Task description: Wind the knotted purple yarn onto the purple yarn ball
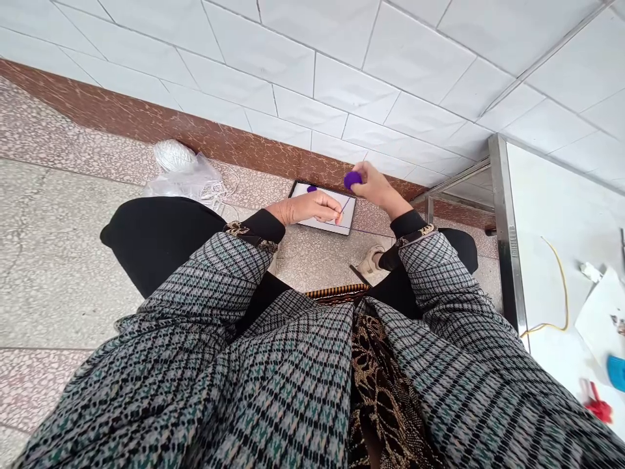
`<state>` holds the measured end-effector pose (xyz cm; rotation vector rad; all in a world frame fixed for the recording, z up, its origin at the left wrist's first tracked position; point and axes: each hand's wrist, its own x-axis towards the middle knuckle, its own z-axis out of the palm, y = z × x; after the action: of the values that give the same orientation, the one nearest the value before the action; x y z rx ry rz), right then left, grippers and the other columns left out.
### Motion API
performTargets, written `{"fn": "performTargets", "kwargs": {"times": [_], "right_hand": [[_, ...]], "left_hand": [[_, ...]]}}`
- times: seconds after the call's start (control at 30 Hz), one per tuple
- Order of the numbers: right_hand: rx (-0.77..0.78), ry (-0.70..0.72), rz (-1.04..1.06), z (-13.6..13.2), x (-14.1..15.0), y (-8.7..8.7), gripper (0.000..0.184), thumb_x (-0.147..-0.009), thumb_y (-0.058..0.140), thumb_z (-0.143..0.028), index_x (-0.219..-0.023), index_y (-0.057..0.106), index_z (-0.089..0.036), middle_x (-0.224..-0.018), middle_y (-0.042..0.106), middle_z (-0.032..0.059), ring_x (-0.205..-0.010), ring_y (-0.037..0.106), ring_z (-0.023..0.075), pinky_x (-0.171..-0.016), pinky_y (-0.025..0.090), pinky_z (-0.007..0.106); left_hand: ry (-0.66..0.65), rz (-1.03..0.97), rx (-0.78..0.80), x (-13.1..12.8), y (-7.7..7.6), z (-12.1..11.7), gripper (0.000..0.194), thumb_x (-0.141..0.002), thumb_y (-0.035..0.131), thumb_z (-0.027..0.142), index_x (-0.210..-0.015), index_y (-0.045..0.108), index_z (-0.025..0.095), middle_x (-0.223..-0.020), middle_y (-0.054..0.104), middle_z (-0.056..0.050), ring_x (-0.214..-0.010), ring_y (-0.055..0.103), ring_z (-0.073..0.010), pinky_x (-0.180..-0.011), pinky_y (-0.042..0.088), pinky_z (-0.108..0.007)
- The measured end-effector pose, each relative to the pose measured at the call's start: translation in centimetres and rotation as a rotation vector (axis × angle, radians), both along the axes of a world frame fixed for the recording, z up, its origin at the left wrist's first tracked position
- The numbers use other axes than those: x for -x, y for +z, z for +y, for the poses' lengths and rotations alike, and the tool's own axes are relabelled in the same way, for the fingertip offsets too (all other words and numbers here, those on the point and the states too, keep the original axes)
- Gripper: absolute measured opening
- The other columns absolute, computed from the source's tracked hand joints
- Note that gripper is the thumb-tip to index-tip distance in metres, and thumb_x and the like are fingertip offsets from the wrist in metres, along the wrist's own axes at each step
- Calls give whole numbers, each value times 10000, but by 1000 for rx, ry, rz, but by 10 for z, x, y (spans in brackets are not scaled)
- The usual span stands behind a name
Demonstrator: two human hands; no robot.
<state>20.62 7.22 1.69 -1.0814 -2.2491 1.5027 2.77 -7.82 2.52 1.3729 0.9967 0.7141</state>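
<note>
My right hand grips a round, fuzzy purple ball between thumb and fingers, held up above the far edge of a black-framed white board lying on the floor. My left hand sits over the board with its fingertips pinched together on a thin purple thread, which runs towards the ball. A smaller purple ball lies near the board's far edge. Part of the board is hidden under my left hand.
A white plastic bag with a white ball of cord lies by the wall. A steel-edged white table at right holds yellow wire and papers. A beige shoe is on the floor. A large black object is at left.
</note>
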Motion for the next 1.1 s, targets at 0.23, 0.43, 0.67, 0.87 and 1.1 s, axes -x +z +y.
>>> {"fn": "performTargets", "kwargs": {"times": [0.23, 0.43, 0.67, 0.87, 1.1], "right_hand": [[369, 779, 23, 2, -24, 24, 465, -711, 804, -261, -1117, 604, -158, -1011, 653, 34, -882, 576, 132, -791, 495, 246], [496, 366, 426, -1, -31, 37, 790, -664, 847, -691, -1181, 494, -209, -1138, 616, 88, -843, 573, 141, -712, 555, 293], [239, -132, 496, 9, -13, 25, 679, -773, 703, -768, -1142, 457, -254, -1098, 557, 77, -975, 588, 189, -884, 597, 346], [96, -119, 51, 1, 3, -10, 411, -738, 722, -184, -1044, 449, -211, -974, 590, 21, -840, 562, 142, -811, 540, 289], [490, 656, 126, -5, -17, 12, 489, -692, 806, -178, -1133, 597, -151, -1074, 662, 42, -881, 611, 122, -792, 550, 237]], "left_hand": [[322, -44, -8, 19, -2, 1, 164, -800, 660, 262, -724, 731, 135, -566, 485, 6, -507, 353, -87, -536, 296, -246], [419, -227, 16, 12, -8, 4, 145, -837, 688, 268, -757, 685, 147, -529, 349, 58, -483, 254, -76, -523, 259, -257], [241, 45, 39, -1, -11, 7, 118, -822, 661, 201, -744, 715, 130, -628, 554, 2, -535, 412, -81, -559, 331, -228], [44, 151, -104, -3, -5, 7, 187, -831, 657, 270, -762, 773, 141, -709, 679, -28, -637, 528, -113, -656, 398, -250], [450, 167, -86, 18, 2, 6, 136, -821, 637, 219, -749, 714, 133, -605, 529, 12, -566, 415, -97, -593, 332, -247]]}}
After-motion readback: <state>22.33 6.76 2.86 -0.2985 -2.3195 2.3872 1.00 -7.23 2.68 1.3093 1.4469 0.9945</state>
